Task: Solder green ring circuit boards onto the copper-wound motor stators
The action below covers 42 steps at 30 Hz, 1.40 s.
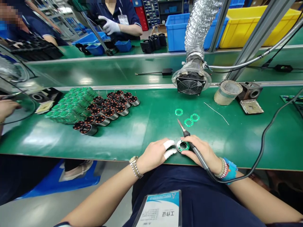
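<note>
Nearest the lens: ID badge on the wearer's front, below the near edge of the tabletop.

Left to right from there. Co-worker's hand at the left end. Then a stack of green boards toward the far left corner, with wound motor cores standing in rows on its right.

Left hand, white cots on two fingertips, is at the near edge about mid-length. Its grip is parted around the left side of the round part; too small to call whether those tips touch.

Round part is just in from the near edge, green ring board facing up. Right hand pinches it between thumb and finger, and the same grip carries the soldering iron, tip angled toward the far edge, clear of the part.

Handling, my read: light, rigid, smooth rim that could slip; board face is the fragile bit. Hold by the outer wall, opposite sides, off the pads.

Loose green rings lie beyond the hands; solder wire right of them, iron stand by the far edge.
</note>
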Each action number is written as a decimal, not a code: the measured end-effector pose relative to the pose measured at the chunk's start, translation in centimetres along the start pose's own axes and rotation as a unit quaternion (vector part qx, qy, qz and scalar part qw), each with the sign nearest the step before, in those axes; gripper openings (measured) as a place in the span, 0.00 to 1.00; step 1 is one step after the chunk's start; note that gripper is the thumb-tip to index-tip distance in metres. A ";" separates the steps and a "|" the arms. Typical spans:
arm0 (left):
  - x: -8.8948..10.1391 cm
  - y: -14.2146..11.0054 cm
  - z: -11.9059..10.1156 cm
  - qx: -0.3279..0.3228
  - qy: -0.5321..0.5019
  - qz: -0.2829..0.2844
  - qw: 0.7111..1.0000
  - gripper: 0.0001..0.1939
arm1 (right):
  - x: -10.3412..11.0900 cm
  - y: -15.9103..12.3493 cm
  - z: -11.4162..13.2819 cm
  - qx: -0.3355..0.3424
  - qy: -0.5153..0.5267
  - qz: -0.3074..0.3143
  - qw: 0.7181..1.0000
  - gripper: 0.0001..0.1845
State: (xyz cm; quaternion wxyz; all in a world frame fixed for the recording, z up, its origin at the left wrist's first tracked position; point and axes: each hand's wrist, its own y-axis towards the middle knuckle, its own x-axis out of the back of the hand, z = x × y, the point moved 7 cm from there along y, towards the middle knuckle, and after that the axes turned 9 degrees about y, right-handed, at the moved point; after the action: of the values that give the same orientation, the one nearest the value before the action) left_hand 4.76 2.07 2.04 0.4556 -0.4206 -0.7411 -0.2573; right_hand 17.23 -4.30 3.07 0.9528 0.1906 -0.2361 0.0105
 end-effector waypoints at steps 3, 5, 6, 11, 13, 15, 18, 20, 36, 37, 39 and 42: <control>0.4 -0.3 -0.4 -0.055 0.098 -0.027 0.993 0.11 | -0.1 0.0 0.1 0.007 -0.001 -0.004 1.000 0.19; 0.2 -0.3 -0.6 -0.075 0.118 -0.025 0.990 0.11 | -0.1 0.0 0.1 0.010 0.000 -0.005 1.000 0.19; 0.1 -0.2 -0.7 -0.080 0.117 -0.020 0.990 0.11 | -0.1 0.0 0.2 0.011 0.001 -0.005 1.000 0.19; -1.1 0.9 -0.4 0.044 -0.055 0.012 0.997 0.10 | -0.1 -0.1 0.1 0.010 -0.001 -0.002 1.000 0.19; -2.4 0.8 0.3 0.155 -0.234 0.048 0.959 0.12 | -0.1 -0.1 0.0 0.008 -0.001 -0.003 1.000 0.19; -3.7 0.3 0.6 0.221 -0.373 0.091 0.897 0.13 | -0.1 -0.1 0.0 0.007 0.001 -0.006 1.000 0.19; -2.7 0.1 1.1 0.184 -0.342 0.065 0.919 0.11 | -0.1 -0.1 0.0 0.008 0.005 -0.011 1.000 0.19; -1.0 0.2 1.1 0.090 -0.210 -0.009 0.974 0.08 | -0.1 0.0 0.0 0.009 0.005 -0.010 1.000 0.18; 1.1 -0.4 -1.4 -0.206 0.141 -0.145 0.957 0.07 | -0.1 0.0 0.1 0.009 -0.005 -0.004 1.000 0.16; 1.0 -0.3 -1.6 -0.201 0.148 -0.137 0.959 0.07 | -0.1 0.0 0.1 0.009 -0.006 -0.004 1.000 0.16; 0.6 0.2 -1.9 -0.156 0.136 -0.114 0.972 0.08 | -0.1 0.0 0.1 0.010 -0.007 -0.003 1.000 0.17; -0.2 1.1 -0.8 0.010 -0.012 -0.055 0.998 0.09 | -0.1 0.0 0.1 0.009 -0.007 -0.004 1.000 0.17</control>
State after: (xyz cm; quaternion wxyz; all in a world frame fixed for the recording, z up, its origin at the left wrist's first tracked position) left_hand 6.14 1.92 2.24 0.4362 -0.3781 -0.7708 -0.2694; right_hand 17.10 -4.28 3.08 0.9493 0.2004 -0.2422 0.0076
